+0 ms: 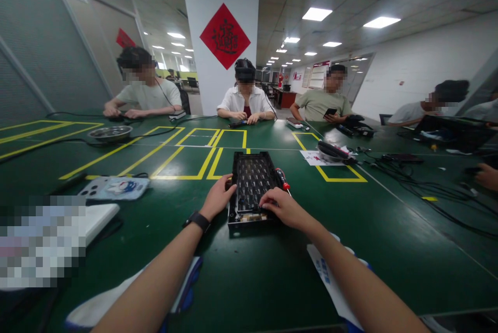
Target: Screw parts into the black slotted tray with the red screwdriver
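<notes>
A black rectangular casing (254, 221) lies in front of me. Inside it sits a dark panel (254, 182) with rows of small slots or raised parts, and a strip with tan bits shows at its near end. My left hand (220, 195), with a dark watch on the wrist, grips the casing's left side, thumb on the rim. At the panel's near right corner, the fingertips of my right hand (282, 206) are pinched together; whatever they hold is too small to tell. A screwdriver (287, 186) with a red and black handle lies just right of the casing.
White-and-blue gloves (330, 276) lie under my forearms. At left are a phone case (116, 188) and a metal bowl (111, 133). Cables (412, 182) and a pouch-like item (332, 151) lie at right. Several people sit around the green table (249, 291).
</notes>
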Tool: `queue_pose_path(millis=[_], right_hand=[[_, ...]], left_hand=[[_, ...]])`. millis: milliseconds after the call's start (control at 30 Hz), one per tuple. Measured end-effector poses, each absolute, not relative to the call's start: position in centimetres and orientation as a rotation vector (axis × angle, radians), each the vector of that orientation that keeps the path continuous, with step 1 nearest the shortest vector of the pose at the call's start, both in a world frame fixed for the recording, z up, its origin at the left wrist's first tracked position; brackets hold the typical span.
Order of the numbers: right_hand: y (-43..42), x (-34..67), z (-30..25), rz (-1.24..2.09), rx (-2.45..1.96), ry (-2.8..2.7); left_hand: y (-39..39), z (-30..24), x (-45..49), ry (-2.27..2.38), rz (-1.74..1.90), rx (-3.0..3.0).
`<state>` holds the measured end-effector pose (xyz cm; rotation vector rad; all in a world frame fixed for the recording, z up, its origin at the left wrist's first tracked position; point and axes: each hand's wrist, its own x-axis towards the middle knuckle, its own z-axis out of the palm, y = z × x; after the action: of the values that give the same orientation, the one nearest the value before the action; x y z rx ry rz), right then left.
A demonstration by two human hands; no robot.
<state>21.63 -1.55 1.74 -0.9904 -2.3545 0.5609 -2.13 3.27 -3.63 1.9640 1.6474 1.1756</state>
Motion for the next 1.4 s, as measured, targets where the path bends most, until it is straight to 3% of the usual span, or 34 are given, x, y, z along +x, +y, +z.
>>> queue_pose_path(millis=[300, 1400], right_hand=[[-1.7, 20.9, 1.6, 0.255, -1.044, -2.47], [-1.9, 21.5, 2.6, 0.246, -0.909, -2.491]], left_hand=[[3.4, -3.7, -2.1, 1.644, 1.173, 1.972], [3.6, -3.9, -2.1, 1.665, 1.156, 1.974]])
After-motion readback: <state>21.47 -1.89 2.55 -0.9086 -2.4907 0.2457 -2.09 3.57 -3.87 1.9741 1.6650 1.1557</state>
